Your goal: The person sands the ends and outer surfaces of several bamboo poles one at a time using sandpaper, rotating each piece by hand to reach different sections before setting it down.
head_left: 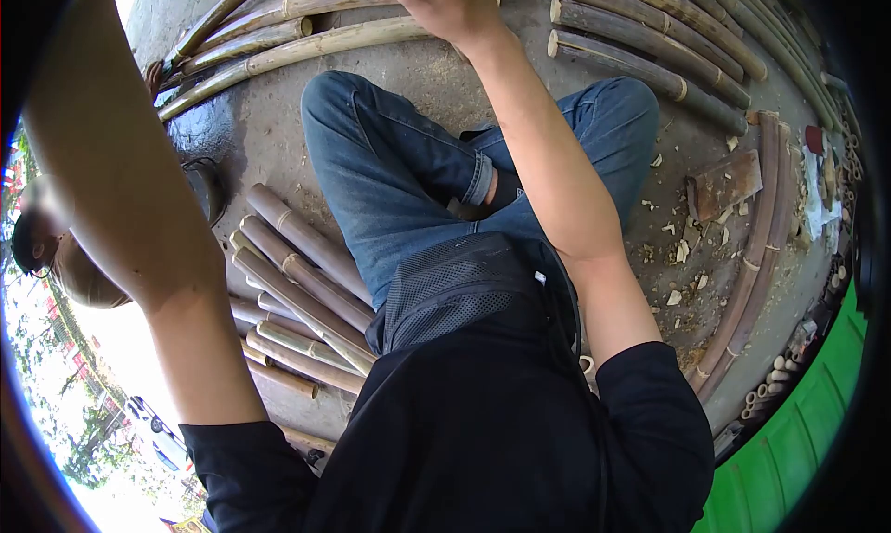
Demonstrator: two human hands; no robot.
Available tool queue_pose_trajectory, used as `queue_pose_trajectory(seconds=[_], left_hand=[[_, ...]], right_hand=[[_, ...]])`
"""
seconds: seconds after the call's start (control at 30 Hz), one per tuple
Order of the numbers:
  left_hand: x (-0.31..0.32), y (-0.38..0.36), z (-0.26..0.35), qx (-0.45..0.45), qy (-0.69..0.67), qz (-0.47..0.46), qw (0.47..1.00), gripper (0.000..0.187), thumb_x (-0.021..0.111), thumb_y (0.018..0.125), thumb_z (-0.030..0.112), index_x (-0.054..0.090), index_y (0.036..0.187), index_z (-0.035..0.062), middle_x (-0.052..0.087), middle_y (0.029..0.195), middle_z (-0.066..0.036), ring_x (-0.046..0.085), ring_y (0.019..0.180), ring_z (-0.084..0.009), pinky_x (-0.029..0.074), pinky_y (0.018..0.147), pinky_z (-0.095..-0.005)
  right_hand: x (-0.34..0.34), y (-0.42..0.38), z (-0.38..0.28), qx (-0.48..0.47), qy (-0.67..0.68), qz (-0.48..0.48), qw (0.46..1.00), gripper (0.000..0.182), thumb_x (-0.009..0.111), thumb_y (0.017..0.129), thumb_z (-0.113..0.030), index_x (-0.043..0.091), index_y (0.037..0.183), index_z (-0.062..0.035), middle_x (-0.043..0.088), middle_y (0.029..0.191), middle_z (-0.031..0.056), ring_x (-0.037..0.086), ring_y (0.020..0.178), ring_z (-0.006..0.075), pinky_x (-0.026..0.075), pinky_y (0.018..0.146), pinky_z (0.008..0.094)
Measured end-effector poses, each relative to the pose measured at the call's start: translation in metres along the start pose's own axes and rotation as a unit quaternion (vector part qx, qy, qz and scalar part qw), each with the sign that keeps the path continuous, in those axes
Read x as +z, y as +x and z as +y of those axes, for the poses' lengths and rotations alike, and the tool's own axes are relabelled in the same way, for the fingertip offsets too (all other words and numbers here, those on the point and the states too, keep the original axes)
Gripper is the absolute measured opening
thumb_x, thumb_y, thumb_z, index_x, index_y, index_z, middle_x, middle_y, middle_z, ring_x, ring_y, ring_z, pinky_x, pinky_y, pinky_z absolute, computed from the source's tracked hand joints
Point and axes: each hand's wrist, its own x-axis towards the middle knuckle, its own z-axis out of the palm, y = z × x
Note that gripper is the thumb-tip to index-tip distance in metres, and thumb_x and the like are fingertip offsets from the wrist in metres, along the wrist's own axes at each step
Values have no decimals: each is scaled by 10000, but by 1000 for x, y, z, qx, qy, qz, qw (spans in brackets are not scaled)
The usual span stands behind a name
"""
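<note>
My right hand (447,2) is at the top edge, with its fingers cut off by the frame, so I cannot see whether they grip anything. It overlaps the ends of long bamboo poles (343,39) that lie across the ground beyond my feet. My left forearm (130,162) rises close to the camera on the left, and the left hand itself is outside the picture. I sit cross-legged in blue jeans (390,162), with a dark mesh-panelled bag or pouch (455,296) at my waist.
Cut bamboo pieces (302,264) lie by my left knee, and more poles (659,46) at upper right. A rusty metal block (724,185) sits among wood chips (682,252) beside curved bamboo strips (761,236). Another person (88,269) is at left; a green panel (789,449) stands lower right.
</note>
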Motion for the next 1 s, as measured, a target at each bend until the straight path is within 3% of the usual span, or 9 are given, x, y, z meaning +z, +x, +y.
queue_pose_trajectory(seconds=[0.1, 0.33, 0.53, 0.6, 0.7, 0.73, 0.77, 0.9, 1.0], left_hand=[[2, -14, 5, -12, 0, 20, 1000, 305, 514, 931, 2, 637, 1178, -128, 662, 1265, -269, 713, 1115, -283, 561, 1016, -340], [26, -87, 27, -45, -22, 88, 995, 315, 517, 927, -3, 627, 1194, -127, 663, 1264, -270, 714, 1115, -283, 561, 1016, -337], [62, -158, 46, -96, -59, 152, 982, 325, 519, 924, -6, 619, 1208, -127, 664, 1264, -271, 714, 1114, -283, 560, 1016, -334], [68, -168, 47, -105, -63, 165, 979, 328, 520, 923, -8, 616, 1213, -127, 665, 1264, -271, 714, 1114, -283, 560, 1016, -333], [75, -178, 46, -106, -74, 186, 974, 334, 521, 921, -9, 612, 1220, -127, 665, 1263, -272, 714, 1114, -283, 560, 1017, -332], [78, -180, 46, -109, -70, 191, 973, 336, 521, 921, -10, 611, 1222, -127, 665, 1263, -272, 715, 1114, -283, 560, 1017, -331], [78, -182, 46, -108, -74, 194, 972, 338, 522, 920, -11, 609, 1225, -127, 666, 1263, -272, 715, 1113, -282, 559, 1017, -331], [78, -181, 44, -104, -75, 201, 971, 346, 523, 918, -13, 604, 1234, -127, 666, 1263, -272, 715, 1113, -282, 559, 1017, -329], [77, -180, 43, -105, -74, 203, 971, 352, 524, 916, -15, 600, 1241, -127, 667, 1263, -273, 715, 1113, -282, 559, 1017, -327]], right_hand=[[-9, -64, 33, 160, -18, -83, 983, 633, 876, 811, -336, 595, 1296, -40, 715, 1167, 146, 705, 1100, 269, 568, 929, 390], [-36, -158, 76, 350, 13, -134, 927, 617, 890, 770, -253, 608, 1277, -42, 713, 1167, 127, 700, 1064, 262, 556, 947, 398], [-18, 4, -8, 261, 121, -116, 951, 827, 826, 839, -407, 465, 1484, -37, 634, 1326, 162, 609, 1237, 297, 454, 1100, 406], [-11, 46, -36, 42, 63, 22, 997, 760, 767, 901, -224, 394, 1535, -36, 487, 1461, 209, 514, 1326, 397, 448, 1092, 448], [-9, 30, -29, -5, -88, 31, 996, 782, 797, 879, -204, 382, 1522, -45, 407, 1537, 226, 437, 1411, 387, 401, 1144, 436], [-17, 10, -16, 68, -60, -76, 993, 768, 777, 895, -432, 469, 1451, -1, 526, 1476, 177, 493, 1383, 282, 384, 1159, 391], [-18, -16, -7, 61, -59, -74, 994, 768, 777, 895, -432, 469, 1451, -1, 526, 1476, 177, 493, 1383, 282, 384, 1159, 391], [-39, -119, 21, 238, 114, -115, 958, 882, 484, 1037, -612, 140, 1651, -81, 267, 1639, 192, 218, 1545, 317, 197, 1253, 446], [-49, -109, 4, 345, 344, -31, 873, 729, 354, 1085, -591, 259, 1610, -95, 273, 1639, 193, 196, 1557, 323, 200, 1251, 451]])
